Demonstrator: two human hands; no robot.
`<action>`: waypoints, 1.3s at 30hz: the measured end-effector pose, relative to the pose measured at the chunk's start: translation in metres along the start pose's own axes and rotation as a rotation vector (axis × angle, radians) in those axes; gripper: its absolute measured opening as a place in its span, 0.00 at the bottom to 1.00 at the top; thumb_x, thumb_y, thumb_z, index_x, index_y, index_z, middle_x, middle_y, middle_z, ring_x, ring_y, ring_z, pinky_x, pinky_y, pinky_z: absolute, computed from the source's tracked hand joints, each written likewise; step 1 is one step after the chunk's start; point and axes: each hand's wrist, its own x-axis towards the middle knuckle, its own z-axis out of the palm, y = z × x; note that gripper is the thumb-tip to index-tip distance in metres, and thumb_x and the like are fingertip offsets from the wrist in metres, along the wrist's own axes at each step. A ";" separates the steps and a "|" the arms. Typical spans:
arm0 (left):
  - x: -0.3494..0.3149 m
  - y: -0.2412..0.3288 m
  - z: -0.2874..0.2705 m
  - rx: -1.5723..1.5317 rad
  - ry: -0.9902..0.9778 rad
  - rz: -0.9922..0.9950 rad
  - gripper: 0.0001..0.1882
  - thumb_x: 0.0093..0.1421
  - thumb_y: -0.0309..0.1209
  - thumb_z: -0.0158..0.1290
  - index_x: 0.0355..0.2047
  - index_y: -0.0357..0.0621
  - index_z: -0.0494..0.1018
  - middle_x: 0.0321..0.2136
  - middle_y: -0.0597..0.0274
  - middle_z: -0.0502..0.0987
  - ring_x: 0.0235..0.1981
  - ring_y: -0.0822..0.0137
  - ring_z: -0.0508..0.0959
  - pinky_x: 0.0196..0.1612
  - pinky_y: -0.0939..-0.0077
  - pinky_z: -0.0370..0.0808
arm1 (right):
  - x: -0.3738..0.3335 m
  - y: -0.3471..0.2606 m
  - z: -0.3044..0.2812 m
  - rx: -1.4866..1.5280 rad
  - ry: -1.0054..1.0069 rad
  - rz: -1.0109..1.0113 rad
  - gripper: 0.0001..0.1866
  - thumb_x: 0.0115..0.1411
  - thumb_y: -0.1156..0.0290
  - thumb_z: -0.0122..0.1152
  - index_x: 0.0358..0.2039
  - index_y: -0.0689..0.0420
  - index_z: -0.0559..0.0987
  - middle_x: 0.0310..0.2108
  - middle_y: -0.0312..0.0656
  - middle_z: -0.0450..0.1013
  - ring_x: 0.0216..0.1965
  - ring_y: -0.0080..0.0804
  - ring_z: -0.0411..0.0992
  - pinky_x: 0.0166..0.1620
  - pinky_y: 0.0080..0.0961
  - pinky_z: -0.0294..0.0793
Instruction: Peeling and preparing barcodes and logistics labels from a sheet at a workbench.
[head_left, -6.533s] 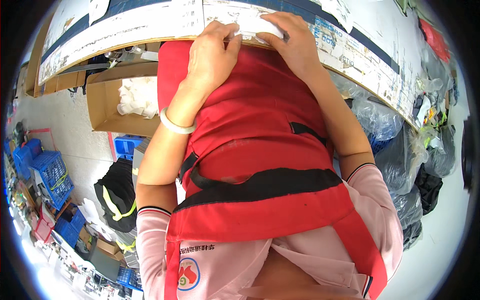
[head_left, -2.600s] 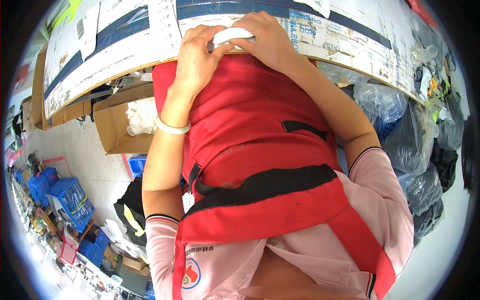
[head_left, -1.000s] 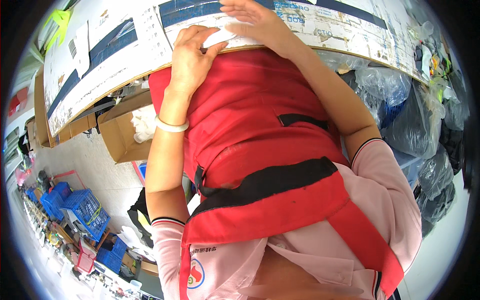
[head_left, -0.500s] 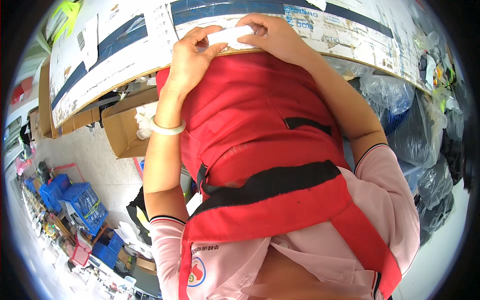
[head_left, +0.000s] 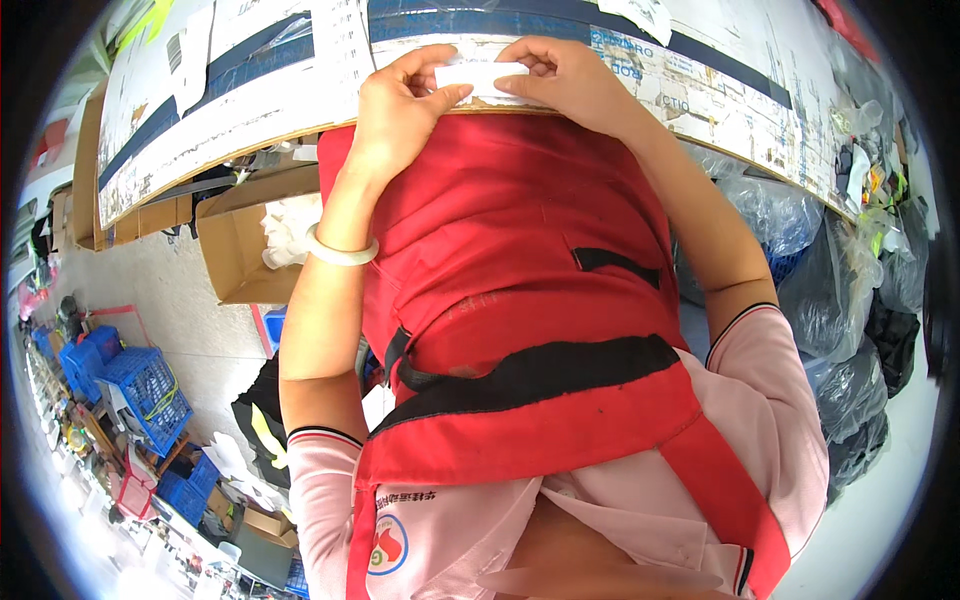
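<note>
1. Bench (head_left: 735, 125) with a worn white-and-blue covering runs across the top of the view; the work in hand is at its near edge, and no finished pile shows beside the hands.
2. Red apron (head_left: 520, 220) covers the person's front, right up to that edge.
3. Clear plastic bags (head_left: 825, 280) crowd together below the bench at the right.
4. Blue crate (head_left: 150, 395) stands on the floor, well apart at the left.
5. Cardboard box (head_left: 235, 275) sits open below the bench, with white pieces (head_left: 287, 232) inside; whether these are done, waiting or unrelated, I cannot tell.
6. Left hand (head_left: 405, 108) has thumb and fingers closed about the left end of the piece; right hand (head_left: 570, 85) pinches its right end, fingers curled.
7. White strip (head_left: 482, 76) spans the gap between the two hands, just over the bench near its edge. It looks flat and lengthwise; whether it is folded is too small to tell. I judge it midway: taken up and straightened, but neither released nor set aside.
</note>
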 end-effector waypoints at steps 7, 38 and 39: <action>0.000 -0.004 0.007 0.049 0.074 0.065 0.21 0.48 0.28 0.65 0.44 0.42 0.77 0.23 0.68 0.71 0.24 0.76 0.68 0.31 0.82 0.71 | 0.002 -0.002 -0.002 -0.212 0.032 -0.081 0.13 0.57 0.65 0.63 0.38 0.59 0.75 0.22 0.29 0.65 0.25 0.14 0.60 0.28 0.15 0.60; -0.030 -0.010 0.044 -0.657 0.137 0.169 0.43 0.52 0.08 0.36 0.67 0.42 0.38 0.67 0.57 0.44 0.69 0.62 0.44 0.68 0.71 0.45 | 0.013 0.004 0.026 -0.594 0.156 -0.294 0.17 0.53 0.63 0.66 0.41 0.56 0.77 0.40 0.43 0.74 0.43 0.44 0.70 0.47 0.34 0.70; -0.032 -0.010 0.044 -0.692 0.129 0.169 0.43 0.52 0.08 0.37 0.67 0.42 0.38 0.67 0.57 0.45 0.69 0.62 0.45 0.68 0.72 0.45 | 0.013 0.004 0.027 -0.595 0.151 -0.294 0.17 0.53 0.63 0.66 0.41 0.56 0.77 0.40 0.43 0.74 0.43 0.44 0.70 0.47 0.34 0.70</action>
